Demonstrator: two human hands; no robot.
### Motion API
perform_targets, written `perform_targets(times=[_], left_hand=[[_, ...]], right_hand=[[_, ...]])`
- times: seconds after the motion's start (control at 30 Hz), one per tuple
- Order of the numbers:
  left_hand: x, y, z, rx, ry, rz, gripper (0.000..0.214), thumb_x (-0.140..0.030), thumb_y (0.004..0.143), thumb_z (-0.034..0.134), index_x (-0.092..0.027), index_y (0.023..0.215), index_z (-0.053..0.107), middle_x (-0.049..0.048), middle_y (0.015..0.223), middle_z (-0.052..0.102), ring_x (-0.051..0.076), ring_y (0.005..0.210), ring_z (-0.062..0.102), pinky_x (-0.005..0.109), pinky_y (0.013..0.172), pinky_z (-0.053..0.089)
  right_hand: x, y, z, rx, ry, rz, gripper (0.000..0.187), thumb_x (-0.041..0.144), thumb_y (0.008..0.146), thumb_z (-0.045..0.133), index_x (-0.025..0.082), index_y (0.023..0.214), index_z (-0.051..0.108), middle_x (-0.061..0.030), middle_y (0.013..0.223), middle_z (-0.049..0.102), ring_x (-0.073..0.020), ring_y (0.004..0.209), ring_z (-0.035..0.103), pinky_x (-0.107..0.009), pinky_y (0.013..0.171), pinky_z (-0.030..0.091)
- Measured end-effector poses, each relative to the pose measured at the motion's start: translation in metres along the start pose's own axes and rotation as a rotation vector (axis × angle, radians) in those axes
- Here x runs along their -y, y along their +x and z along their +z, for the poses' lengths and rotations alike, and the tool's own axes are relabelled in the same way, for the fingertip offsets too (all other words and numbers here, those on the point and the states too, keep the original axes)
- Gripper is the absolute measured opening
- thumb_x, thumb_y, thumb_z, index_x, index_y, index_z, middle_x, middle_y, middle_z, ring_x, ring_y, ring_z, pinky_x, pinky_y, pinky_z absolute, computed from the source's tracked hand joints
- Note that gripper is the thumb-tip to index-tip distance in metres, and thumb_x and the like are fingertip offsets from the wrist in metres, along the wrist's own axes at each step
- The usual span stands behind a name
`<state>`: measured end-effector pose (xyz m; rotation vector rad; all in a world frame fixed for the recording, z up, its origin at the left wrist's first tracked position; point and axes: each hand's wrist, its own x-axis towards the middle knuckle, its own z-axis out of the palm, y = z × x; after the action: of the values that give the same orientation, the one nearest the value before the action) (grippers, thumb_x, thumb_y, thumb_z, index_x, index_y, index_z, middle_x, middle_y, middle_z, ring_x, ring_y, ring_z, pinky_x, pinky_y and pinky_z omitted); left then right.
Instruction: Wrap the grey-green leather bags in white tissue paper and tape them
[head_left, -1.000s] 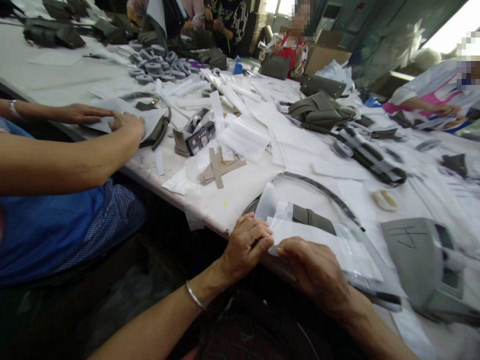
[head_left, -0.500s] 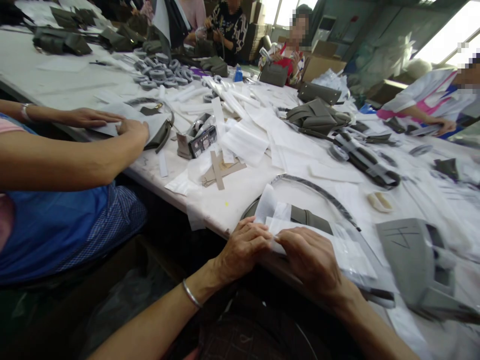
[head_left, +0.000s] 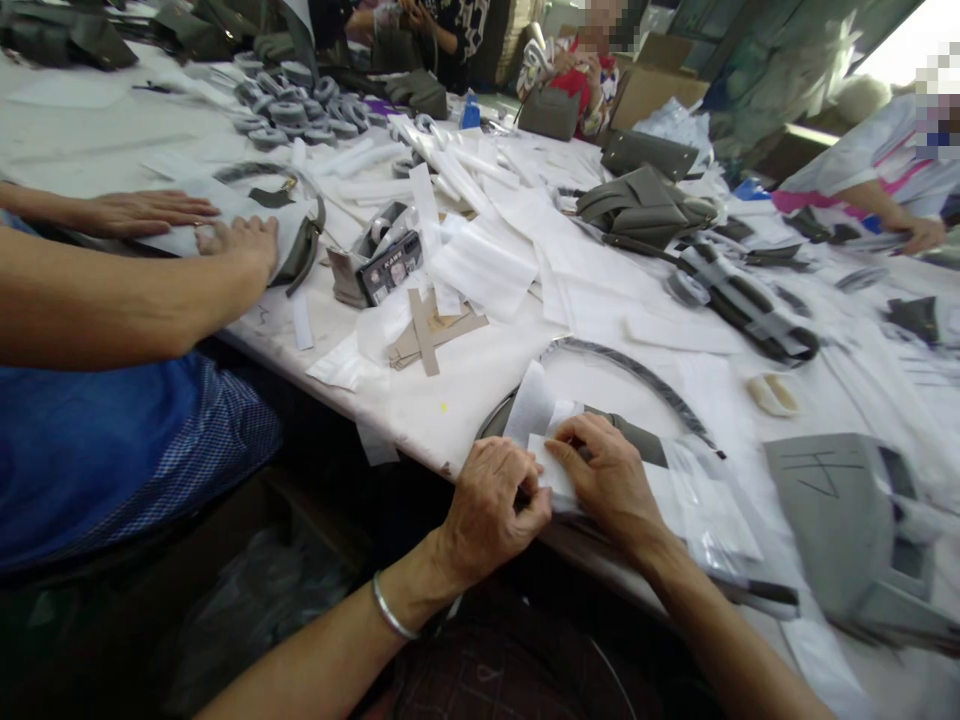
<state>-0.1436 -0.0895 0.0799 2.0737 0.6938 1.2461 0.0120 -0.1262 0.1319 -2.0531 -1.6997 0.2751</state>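
Observation:
At the table's near edge lies a grey-green handbag (head_left: 637,436), largely hidden under white wrapping sheets and clear plastic. Its long dark handle (head_left: 637,375) arches away over the table. My left hand (head_left: 495,505) is curled closed at the near left corner of a white sheet (head_left: 546,462), pinching its edge between thumb and fingers. On the same sheet, my right hand (head_left: 609,485) is bent with thumb and forefinger closed at its upper edge. Another white strip (head_left: 527,402) stands up beside the bag, just beyond my left hand.
Left of me, a co-worker's hands (head_left: 240,240) press a white sheet over another bag. Beyond are a small box (head_left: 390,268), cardboard strips (head_left: 424,335) and several grey tape rolls (head_left: 289,105). To my right lie a grey panel (head_left: 825,510) with pen marks and a wrapped dark strap bundle (head_left: 750,305).
My right hand has lifted and shifted back onto the sheet's upper edge. The left hand's fingers have curled in at the sheet's corner. The view has tilted down slightly.

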Motion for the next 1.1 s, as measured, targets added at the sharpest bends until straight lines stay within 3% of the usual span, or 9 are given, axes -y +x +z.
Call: perform_targets(times=[0.23,0.33,0.43,0.57,0.67,0.77,0.9,1.1], left_hand=[[0.000,-0.001,-0.001,0.005,0.049,0.022,0.012,-0.011,0.082,0.051,-0.022,0.079,0.046,0.0014,0.079,0.062,0.019,0.081,0.061,0.037,0.081,0.047],[0.000,-0.002,0.001,0.007,0.063,0.024,0.013,-0.011,0.082,0.051,-0.022,0.077,0.045,0.0006,0.076,0.060,0.018,0.079,0.060,0.036,0.081,0.047],[0.002,-0.002,0.003,-0.012,0.087,0.031,0.014,-0.010,0.081,0.051,-0.022,0.076,0.044,-0.0006,0.072,0.056,0.018,0.075,0.057,0.035,0.079,0.046],[0.004,-0.003,0.004,-0.005,0.108,0.046,0.013,-0.011,0.081,0.051,-0.022,0.075,0.045,-0.0015,0.069,0.054,0.016,0.070,0.054,0.034,0.076,0.045],[0.006,-0.003,0.002,0.005,0.105,0.054,0.013,-0.013,0.084,0.050,-0.021,0.075,0.046,-0.0009,0.070,0.054,0.016,0.071,0.054,0.034,0.076,0.045],[0.007,-0.003,-0.001,0.035,0.079,0.070,0.010,-0.020,0.087,0.053,-0.021,0.078,0.048,-0.0002,0.072,0.055,0.017,0.072,0.055,0.034,0.076,0.045],[0.006,-0.004,-0.004,0.060,0.072,0.081,0.025,-0.041,0.087,0.061,-0.020,0.079,0.049,-0.0001,0.071,0.054,0.018,0.072,0.054,0.036,0.076,0.046],[0.008,-0.005,-0.004,0.085,0.081,0.124,0.020,-0.033,0.089,0.060,-0.020,0.078,0.049,-0.0003,0.071,0.054,0.018,0.073,0.054,0.035,0.079,0.045]], right_hand=[[0.001,0.002,0.001,-0.032,0.143,0.151,0.013,0.031,0.085,0.057,0.022,0.076,0.059,0.0007,0.073,0.064,-0.0163,0.069,0.057,-0.031,0.068,0.043],[0.003,0.000,0.000,-0.017,0.192,0.154,0.014,0.036,0.084,0.060,0.022,0.084,0.061,0.0003,0.077,0.066,-0.0167,0.072,0.060,-0.032,0.071,0.046],[0.002,0.002,-0.005,0.059,0.235,0.126,0.025,0.042,0.081,0.064,0.021,0.094,0.062,-0.0014,0.085,0.068,-0.0183,0.079,0.063,-0.034,0.076,0.049],[-0.002,0.009,-0.020,0.259,0.363,0.077,0.034,0.045,0.077,0.068,0.021,0.101,0.064,-0.0032,0.095,0.070,-0.0189,0.087,0.064,-0.035,0.081,0.051],[-0.003,0.012,-0.027,0.351,0.414,0.085,0.034,0.036,0.072,0.072,0.020,0.101,0.065,-0.0003,0.084,0.069,-0.0159,0.075,0.062,-0.031,0.070,0.050],[0.006,0.008,-0.029,0.306,0.403,0.103,0.024,0.030,0.075,0.066,0.020,0.097,0.063,0.0040,0.070,0.063,-0.0130,0.063,0.057,-0.029,0.064,0.047],[0.025,0.000,-0.033,0.219,0.329,0.048,0.020,0.026,0.077,0.065,0.023,0.096,0.059,0.0034,0.077,0.065,-0.0142,0.073,0.060,-0.030,0.073,0.047],[0.032,0.004,-0.035,0.082,0.268,0.069,0.012,0.024,0.074,0.063,0.023,0.078,0.052,0.0037,0.073,0.059,-0.0142,0.070,0.057,-0.030,0.069,0.045]])
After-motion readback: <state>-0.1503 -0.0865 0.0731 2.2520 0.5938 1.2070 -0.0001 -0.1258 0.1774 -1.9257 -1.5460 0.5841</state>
